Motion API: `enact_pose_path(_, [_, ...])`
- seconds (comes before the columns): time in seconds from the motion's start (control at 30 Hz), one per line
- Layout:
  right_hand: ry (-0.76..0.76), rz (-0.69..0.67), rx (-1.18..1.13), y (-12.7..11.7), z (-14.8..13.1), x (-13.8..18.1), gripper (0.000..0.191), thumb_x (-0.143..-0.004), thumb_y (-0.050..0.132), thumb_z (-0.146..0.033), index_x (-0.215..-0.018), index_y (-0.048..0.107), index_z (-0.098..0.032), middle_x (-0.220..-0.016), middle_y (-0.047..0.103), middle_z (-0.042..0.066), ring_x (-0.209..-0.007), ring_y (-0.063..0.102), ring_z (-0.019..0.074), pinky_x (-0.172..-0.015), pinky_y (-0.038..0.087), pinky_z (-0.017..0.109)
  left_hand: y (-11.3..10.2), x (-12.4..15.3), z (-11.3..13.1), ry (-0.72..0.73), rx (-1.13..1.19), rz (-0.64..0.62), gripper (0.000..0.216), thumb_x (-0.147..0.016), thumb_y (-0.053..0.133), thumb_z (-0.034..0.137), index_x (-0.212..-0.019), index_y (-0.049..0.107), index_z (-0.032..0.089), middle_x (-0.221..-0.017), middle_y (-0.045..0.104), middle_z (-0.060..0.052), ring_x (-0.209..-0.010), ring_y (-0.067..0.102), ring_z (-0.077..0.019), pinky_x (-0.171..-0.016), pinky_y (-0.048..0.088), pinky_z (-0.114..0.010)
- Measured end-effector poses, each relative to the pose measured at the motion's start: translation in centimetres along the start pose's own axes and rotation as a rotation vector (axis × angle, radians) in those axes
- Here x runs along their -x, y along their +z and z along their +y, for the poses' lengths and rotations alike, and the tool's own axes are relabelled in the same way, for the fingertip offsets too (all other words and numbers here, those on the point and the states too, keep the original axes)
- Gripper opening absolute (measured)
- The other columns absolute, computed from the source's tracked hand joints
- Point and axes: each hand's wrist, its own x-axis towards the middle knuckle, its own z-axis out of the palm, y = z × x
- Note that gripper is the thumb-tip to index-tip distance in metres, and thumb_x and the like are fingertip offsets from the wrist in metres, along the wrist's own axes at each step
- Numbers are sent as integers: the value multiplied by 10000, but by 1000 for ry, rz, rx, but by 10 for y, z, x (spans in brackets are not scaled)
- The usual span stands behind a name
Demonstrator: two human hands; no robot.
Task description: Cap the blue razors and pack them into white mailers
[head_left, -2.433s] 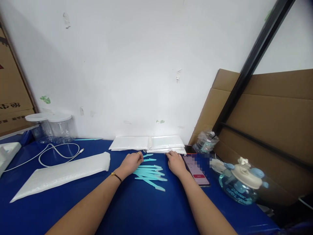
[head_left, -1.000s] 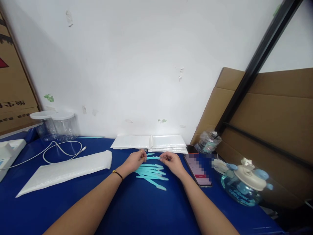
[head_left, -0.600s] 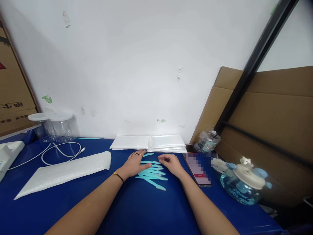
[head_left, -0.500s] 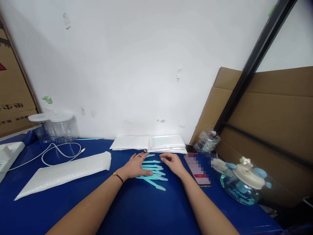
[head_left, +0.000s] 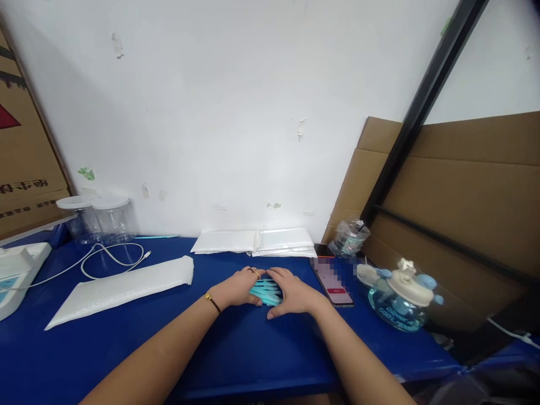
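Note:
Several slim turquoise eyebrow razors [head_left: 265,289] lie in a loose bunch on the blue table, framed by my two hands. My left hand [head_left: 239,287] curls around their left ends, with its thumb at the near side and its fingers at the far side. From the right, my right hand [head_left: 294,291] arches around the other ends. Its thumb and fingers are spread apart, and the thumb rests nearer to me than the bunch. The ends under both hands are hidden.
Flat white padded mailers [head_left: 253,242] lie by the wall; a longer white padded mailer [head_left: 122,289] is at left near a white cable [head_left: 90,250]. Right are a phone [head_left: 333,284] and a water bottle [head_left: 400,298]. Clear lidded jars [head_left: 113,219] stand back left.
My right hand has moved left and opened around the razors' right ends. The fanned-out razors are now closer together, between both hands. The view has shifted slightly.

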Motion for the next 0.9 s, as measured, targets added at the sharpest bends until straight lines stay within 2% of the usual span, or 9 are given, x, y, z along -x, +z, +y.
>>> enact_pose_path(0.07, [-3,9,64,11,-6,0,985,-582,705,-576,-1397,270,-234,-1413,314,132,-1294,255,328,-1035,237,495,0,-2,1,11,10,-5,660,-592,747,371,-1184,503,212,-1130,569,-84,-1071,483,-273,-892,383,-344])
enact_pose_path(0.2, [-81,66,114,30,-5,2,632,-816,506,-520,-1343,366,-201,-1373,379,136,-1292,289,292,-1049,253,462,4,-2,8,28,-11,-3,410,-679,687,330,-1043,559,191,-1007,600,-68,-967,530,-241,-831,399,-311])
enact_pose_path(0.3, [-132,113,126,39,-4,8,543,-888,413,-450,-1344,356,-161,-1385,370,149,-1312,276,272,-1065,254,446,9,5,14,39,-50,45,299,-737,634,293,-999,560,170,-1020,594,-77,-976,527,-229,-855,384,-307])
enact_pose_path(0.37, [-143,134,143,41,-6,12,509,-906,384,-420,-1334,363,-146,-1374,384,158,-1302,301,267,-1060,269,435,11,12,17,41,-68,81,303,-760,605,295,-1030,546,172,-1039,587,-79,-988,521,-224,-861,383,-305])
enact_pose_path(0.47, [-139,127,205,38,-13,12,487,-887,428,-415,-1298,395,-156,-1338,417,155,-1254,361,277,-1020,319,424,9,24,16,14,-112,107,431,-741,617,365,-1123,510,197,-1069,578,-82,-1013,512,-237,-852,390,-312])
enact_pose_path(0.57, [-139,101,328,31,-26,6,395,-855,491,-407,-1180,477,-185,-1188,509,129,-1100,468,269,-898,409,407,6,30,14,-74,-192,89,425,-716,625,400,-1076,543,188,-1055,587,-99,-1007,521,-262,-842,399,-334])
enact_pose_path(0.7, [-172,91,486,33,-38,-1,204,-862,472,-315,-1003,512,-173,-1024,525,115,-948,485,246,-765,450,368,11,27,15,-101,-264,45,220,-728,553,295,-904,588,167,-918,625,-97,-870,581,-251,-782,432,-332])
enact_pose_path(0.9, [-219,131,523,43,-38,3,188,-856,468,-261,-984,507,-129,-973,531,124,-920,495,235,-786,446,345,28,21,30,-58,-308,97,179,-662,518,166,-829,578,139,-895,619,-146,-900,572,-292,-862,399,-382])
